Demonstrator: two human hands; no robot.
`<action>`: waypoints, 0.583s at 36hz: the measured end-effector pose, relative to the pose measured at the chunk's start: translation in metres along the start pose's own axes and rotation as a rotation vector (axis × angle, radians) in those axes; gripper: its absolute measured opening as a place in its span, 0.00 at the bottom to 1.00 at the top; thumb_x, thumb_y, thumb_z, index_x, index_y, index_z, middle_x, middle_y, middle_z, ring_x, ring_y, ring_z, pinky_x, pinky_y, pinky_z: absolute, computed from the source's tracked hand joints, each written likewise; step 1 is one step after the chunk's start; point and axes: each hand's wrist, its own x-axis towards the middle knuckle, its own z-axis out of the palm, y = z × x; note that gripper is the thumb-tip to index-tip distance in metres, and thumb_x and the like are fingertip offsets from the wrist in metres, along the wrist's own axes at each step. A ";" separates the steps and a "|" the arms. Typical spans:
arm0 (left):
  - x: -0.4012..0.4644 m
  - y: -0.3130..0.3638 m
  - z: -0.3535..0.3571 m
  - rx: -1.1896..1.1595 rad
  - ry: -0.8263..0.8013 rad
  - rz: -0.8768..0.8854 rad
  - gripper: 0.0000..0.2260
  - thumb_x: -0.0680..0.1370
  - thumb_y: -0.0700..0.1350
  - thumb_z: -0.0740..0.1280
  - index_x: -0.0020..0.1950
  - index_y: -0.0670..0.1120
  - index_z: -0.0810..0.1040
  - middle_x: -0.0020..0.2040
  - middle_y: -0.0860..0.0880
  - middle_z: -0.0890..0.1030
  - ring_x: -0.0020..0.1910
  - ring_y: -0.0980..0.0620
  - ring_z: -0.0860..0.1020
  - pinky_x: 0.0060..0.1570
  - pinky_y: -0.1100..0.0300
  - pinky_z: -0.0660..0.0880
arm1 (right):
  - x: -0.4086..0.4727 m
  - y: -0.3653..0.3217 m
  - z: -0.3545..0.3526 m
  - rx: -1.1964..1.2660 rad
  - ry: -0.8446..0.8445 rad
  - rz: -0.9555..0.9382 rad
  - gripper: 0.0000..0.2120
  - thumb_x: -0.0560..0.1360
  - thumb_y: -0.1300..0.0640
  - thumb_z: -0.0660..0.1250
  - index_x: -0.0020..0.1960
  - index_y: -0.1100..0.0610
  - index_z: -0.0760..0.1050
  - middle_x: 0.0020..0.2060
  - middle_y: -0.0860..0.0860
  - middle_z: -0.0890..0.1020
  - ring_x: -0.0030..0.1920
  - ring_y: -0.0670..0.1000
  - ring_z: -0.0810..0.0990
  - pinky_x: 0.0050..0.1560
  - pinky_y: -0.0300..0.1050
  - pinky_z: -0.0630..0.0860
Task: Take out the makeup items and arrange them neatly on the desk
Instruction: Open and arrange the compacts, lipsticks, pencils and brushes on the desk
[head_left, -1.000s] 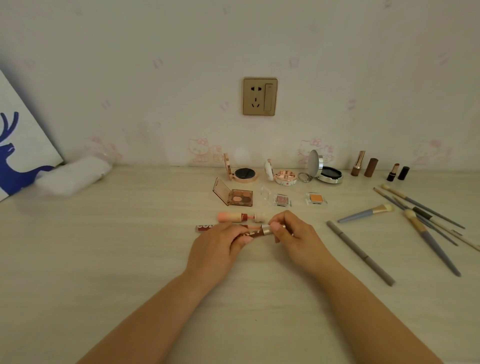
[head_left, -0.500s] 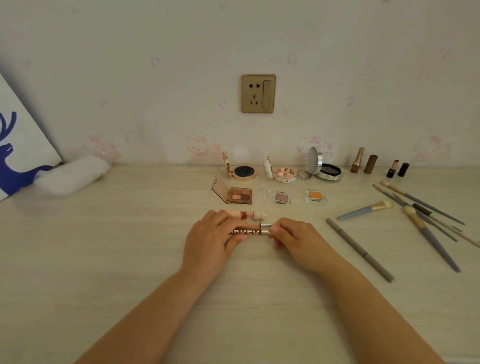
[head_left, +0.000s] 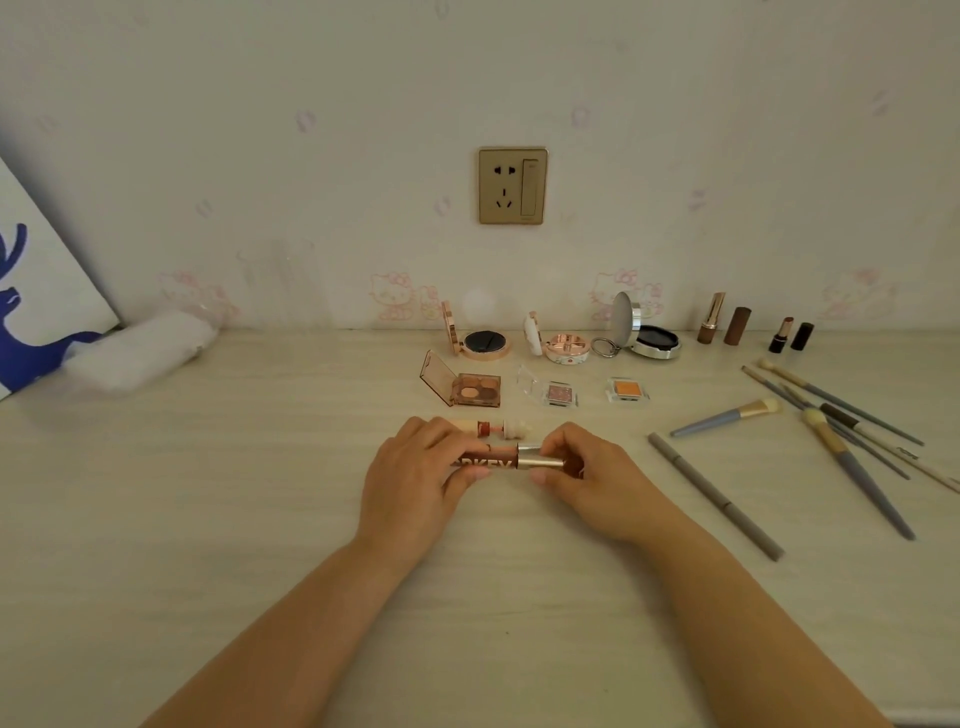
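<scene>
A red lip gloss tube (head_left: 493, 462) with a rose-gold cap lies crosswise on the desk (head_left: 260, 493). My left hand (head_left: 415, 478) grips its red body and my right hand (head_left: 587, 478) pinches the capped end. Just behind it lies a small pink lip tint (head_left: 493, 429), partly hidden by my left fingers. Farther back stand three open compacts (head_left: 485, 344), an open eyeshadow palette (head_left: 467, 388) and two small single shadows (head_left: 558, 392).
Several makeup brushes (head_left: 852, 457) and a grey pencil (head_left: 714, 496) lie at the right. Two lipsticks with their caps (head_left: 727, 326) stand by the wall. A white pouch (head_left: 137, 353) lies at the back left beside a deer picture (head_left: 31, 312).
Both hands have lowered the gloss tube toward the desk and turned it level, just in front of the pink lip tint. My left fingers now cover more of the tube.
</scene>
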 end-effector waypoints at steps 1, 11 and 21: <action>0.000 0.000 0.000 0.015 0.005 0.009 0.14 0.73 0.57 0.59 0.48 0.54 0.80 0.42 0.55 0.78 0.41 0.54 0.74 0.35 0.62 0.71 | 0.000 -0.001 0.000 -0.013 -0.011 0.003 0.05 0.77 0.51 0.63 0.41 0.46 0.72 0.34 0.44 0.74 0.34 0.43 0.70 0.35 0.34 0.65; -0.001 -0.001 0.001 -0.015 0.009 -0.026 0.11 0.72 0.55 0.63 0.48 0.53 0.81 0.42 0.55 0.78 0.44 0.57 0.69 0.37 0.61 0.68 | 0.002 0.002 0.000 -0.030 0.037 -0.023 0.04 0.75 0.56 0.67 0.45 0.49 0.72 0.40 0.45 0.75 0.38 0.43 0.70 0.39 0.33 0.66; 0.000 -0.009 -0.008 -0.028 -0.083 -0.118 0.08 0.70 0.49 0.73 0.48 0.53 0.82 0.44 0.55 0.80 0.44 0.51 0.75 0.40 0.60 0.67 | 0.004 0.005 -0.001 -0.127 0.064 -0.028 0.04 0.78 0.55 0.61 0.46 0.51 0.74 0.39 0.44 0.73 0.37 0.41 0.70 0.37 0.31 0.65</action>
